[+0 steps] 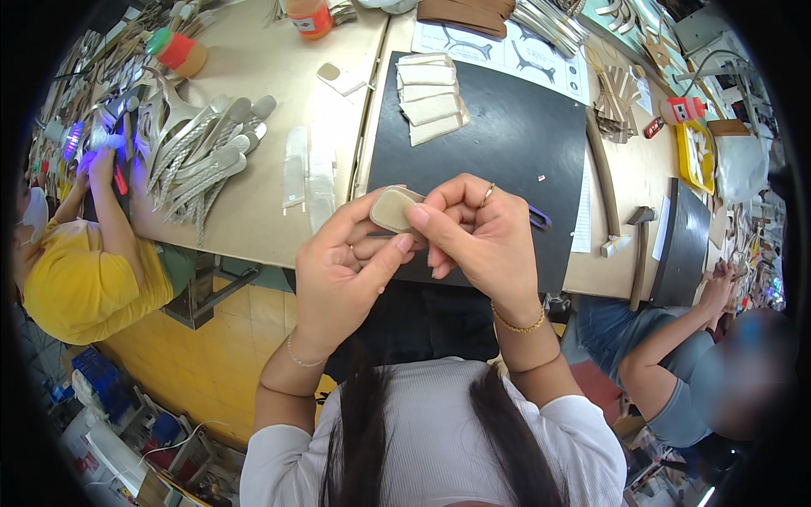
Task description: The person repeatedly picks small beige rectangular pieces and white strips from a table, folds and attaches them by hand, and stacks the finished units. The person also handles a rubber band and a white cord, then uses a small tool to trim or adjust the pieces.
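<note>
A small beige piece with rounded corners and a darker rim, perhaps leather, is held up between my two hands above the near edge of the black mat. My left hand supports it from the left, fingers curled behind it. From the other side my right hand pinches its edge, thumb lying on its face. The right fingertips are partly tucked out of sight. Beyond my hands, a fanned stack of pale rectangular pieces lies on the mat. A blue-purple cutter rests just right of my right hand.
Braided beige straps are heaped at the left, near a co-worker in yellow. Clear plastic strips lie on the table. A hammer and a yellow tray are at the right, where another person sits.
</note>
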Available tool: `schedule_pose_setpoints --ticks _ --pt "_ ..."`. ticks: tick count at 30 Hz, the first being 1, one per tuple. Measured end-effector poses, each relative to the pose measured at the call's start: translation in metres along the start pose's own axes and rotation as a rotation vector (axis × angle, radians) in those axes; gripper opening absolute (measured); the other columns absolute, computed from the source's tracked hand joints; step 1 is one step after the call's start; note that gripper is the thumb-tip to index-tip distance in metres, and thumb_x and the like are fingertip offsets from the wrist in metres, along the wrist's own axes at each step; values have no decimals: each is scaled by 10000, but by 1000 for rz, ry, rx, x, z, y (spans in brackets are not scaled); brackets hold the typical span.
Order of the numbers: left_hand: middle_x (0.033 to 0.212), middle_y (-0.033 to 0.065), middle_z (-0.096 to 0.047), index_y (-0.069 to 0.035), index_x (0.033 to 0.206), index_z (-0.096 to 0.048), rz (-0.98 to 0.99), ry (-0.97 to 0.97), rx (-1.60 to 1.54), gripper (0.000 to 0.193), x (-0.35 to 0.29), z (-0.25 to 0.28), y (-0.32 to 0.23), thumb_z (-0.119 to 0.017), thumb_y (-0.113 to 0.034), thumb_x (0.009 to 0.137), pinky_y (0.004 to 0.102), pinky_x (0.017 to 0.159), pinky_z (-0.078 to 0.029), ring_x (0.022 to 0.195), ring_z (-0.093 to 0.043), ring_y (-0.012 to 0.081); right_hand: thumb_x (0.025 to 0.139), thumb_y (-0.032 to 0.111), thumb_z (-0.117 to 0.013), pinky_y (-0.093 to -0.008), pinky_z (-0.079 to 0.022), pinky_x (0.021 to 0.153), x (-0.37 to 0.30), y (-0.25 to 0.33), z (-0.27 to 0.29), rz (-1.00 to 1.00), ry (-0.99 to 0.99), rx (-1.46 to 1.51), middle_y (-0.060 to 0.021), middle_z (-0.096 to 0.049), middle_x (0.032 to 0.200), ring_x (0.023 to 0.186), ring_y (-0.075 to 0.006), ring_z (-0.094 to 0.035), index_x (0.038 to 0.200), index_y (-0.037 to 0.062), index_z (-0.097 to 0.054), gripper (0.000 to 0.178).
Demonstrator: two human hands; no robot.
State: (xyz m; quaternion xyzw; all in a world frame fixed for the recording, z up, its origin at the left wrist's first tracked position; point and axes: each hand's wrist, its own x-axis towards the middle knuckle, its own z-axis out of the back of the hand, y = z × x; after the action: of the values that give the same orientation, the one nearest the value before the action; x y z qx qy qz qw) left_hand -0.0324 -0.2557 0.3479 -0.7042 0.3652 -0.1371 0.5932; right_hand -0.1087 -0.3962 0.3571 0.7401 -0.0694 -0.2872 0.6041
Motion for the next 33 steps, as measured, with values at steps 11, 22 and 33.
schedule_pose_setpoints --ticks 11,22,33 --pt "1121 198 -631 117 1238 -482 26 -11 98 396 0 -1 -4 -590 94 857 280 796 -579 915 -680 203 877 144 -693 -167 -455 444 0 -2 -1 8 -11 13 -16 -628 590 493 -22 -560 830 -20 -630 182" --pt "1060 137 -664 84 1206 -548 -89 -37 18 300 0 -2 1 -568 -36 932 260 791 -537 904 -662 154 860 144 -703 -181 -473 453 -2 -1 -3 50 -38 -59 -29 -635 575 494 -28 -575 810 -20 -638 183" --pt "995 134 -684 100 1135 -591 -184 -83 48 236 -2 -4 4 -552 -40 949 234 765 -528 872 -655 128 853 135 -707 -182 -458 443 -7 -2 -7 101 -56 -82 -23 -623 555 476 -31 -571 797 -16 -635 177"
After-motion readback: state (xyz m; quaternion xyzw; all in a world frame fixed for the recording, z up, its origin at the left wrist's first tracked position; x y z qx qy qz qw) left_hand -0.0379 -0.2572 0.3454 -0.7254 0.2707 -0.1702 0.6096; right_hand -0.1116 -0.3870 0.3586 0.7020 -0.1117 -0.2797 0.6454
